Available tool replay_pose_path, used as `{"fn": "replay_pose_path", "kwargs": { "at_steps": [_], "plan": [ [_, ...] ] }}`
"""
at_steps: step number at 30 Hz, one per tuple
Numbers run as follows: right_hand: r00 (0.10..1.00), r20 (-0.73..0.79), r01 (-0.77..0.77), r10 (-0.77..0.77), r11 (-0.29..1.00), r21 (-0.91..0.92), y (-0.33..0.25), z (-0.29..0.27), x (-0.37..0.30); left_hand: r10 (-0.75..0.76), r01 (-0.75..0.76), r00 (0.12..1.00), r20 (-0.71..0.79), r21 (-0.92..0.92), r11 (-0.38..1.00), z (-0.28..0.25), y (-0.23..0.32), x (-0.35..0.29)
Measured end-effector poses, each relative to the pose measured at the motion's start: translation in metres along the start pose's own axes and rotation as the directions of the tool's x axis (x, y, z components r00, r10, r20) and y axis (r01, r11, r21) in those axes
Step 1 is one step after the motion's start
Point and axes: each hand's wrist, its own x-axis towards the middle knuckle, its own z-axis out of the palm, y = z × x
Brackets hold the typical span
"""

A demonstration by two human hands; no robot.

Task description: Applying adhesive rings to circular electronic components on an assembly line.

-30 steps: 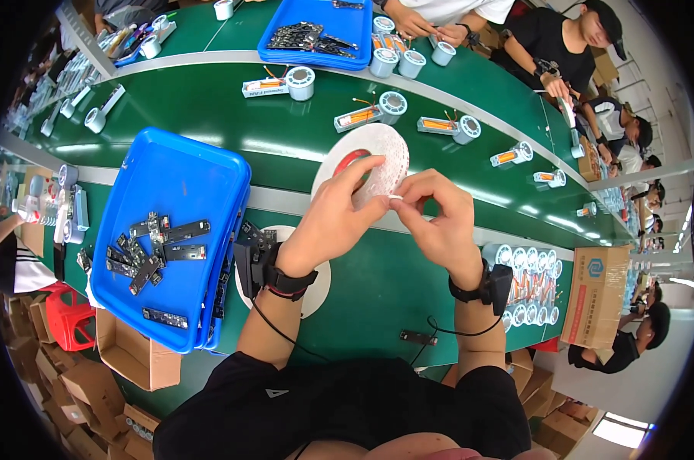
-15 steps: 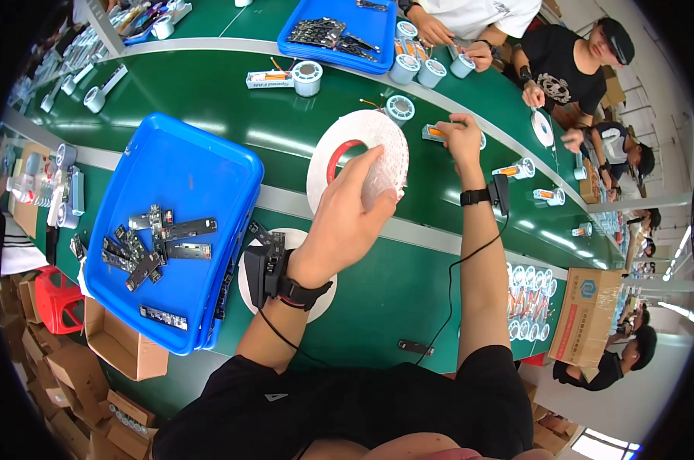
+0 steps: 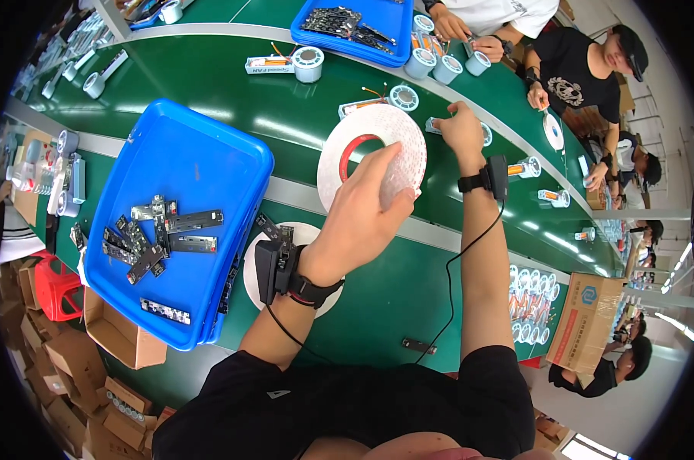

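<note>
My left hand [image 3: 362, 211] is wrapped round a thick roll of white double-sided tape [image 3: 335, 165] with a red core, tilted above the bench. Farther right, my right hand [image 3: 463, 132] reaches over the green belt, its fingers curled round a small fan unit [image 3: 486, 135]. The hand hides the unit's middle; its light-blue case end and round motor show on either side. Below my left wrist lies a white disc [image 3: 253, 268] with a dark circuit board [image 3: 269, 227] on it. Another circuit board [image 3: 419, 346] rests on the bench near my body.
Stacked blue trays [image 3: 201, 153] with several circuit boards stand at left. More fan units [image 3: 309, 65] sit along the belt [image 3: 232, 100]. At right are rows of fan units [image 3: 532, 303] and a cardboard box [image 3: 587, 318]. Co-workers' hands [image 3: 491, 49] work across the belt.
The view has shifted slightly. My left hand and the tape roll have moved a little right, uncovering the case of a fan unit behind the roll. My right hand stays at its fan unit.
</note>
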Motion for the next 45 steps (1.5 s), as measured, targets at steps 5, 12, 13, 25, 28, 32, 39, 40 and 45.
{"fn": "replay_pose_path", "kwargs": {
  "at_steps": [5, 12, 13, 25, 28, 32, 39, 40, 45],
  "plan": [
    [0.995, 0.096, -0.026, 0.036, 0.994, -0.107, -0.003, -0.01, 0.012, -0.005, 0.005, 1.0, -0.017, -0.002, 1.0, -0.004, -0.002, 0.0],
    [0.924, 0.334, -0.245, 0.187, 0.959, 0.142, 0.009, -0.011, 0.026, 0.03, -0.03, 0.999, -0.039, 0.01, 1.0, -0.007, 0.0, 0.003],
    [0.92, 0.346, -0.261, 0.184, 0.947, 0.19, 0.015, -0.012, 0.028, 0.035, -0.035, 0.999, -0.04, 0.006, 0.999, -0.008, 0.0, 0.003],
    [0.947, 0.159, 0.038, -0.279, 0.589, 0.807, -0.053, -0.11, -0.172, 0.1, -0.105, 0.994, -0.049, -0.097, 0.99, 0.006, -0.004, -0.004],
    [0.824, -0.067, 0.489, -0.562, 0.647, 0.585, -0.057, -0.118, -0.196, 0.013, -0.006, 1.0, 0.028, -0.23, 0.973, 0.009, -0.002, -0.005],
    [0.865, -0.187, 0.478, -0.465, 0.655, 0.586, -0.05, -0.121, -0.209, 0.037, -0.036, 0.986, 0.163, -0.012, 0.999, 0.007, 0.014, -0.006],
    [0.841, -0.234, 0.528, -0.488, 0.648, 0.549, -0.04, -0.12, -0.219, 0.131, -0.141, 0.973, 0.189, 0.041, 0.989, 0.017, 0.01, -0.007],
    [0.842, -0.233, 0.526, -0.486, 0.65, 0.548, -0.037, -0.119, -0.219, 0.164, -0.184, 0.968, 0.192, 0.094, 0.978, 0.019, 0.009, -0.009],
    [0.872, -0.177, 0.462, -0.456, 0.648, 0.606, -0.03, -0.117, -0.221, 0.089, -0.133, 0.958, 0.271, 0.151, 0.98, 0.018, 0.012, -0.014]
  ]
}}
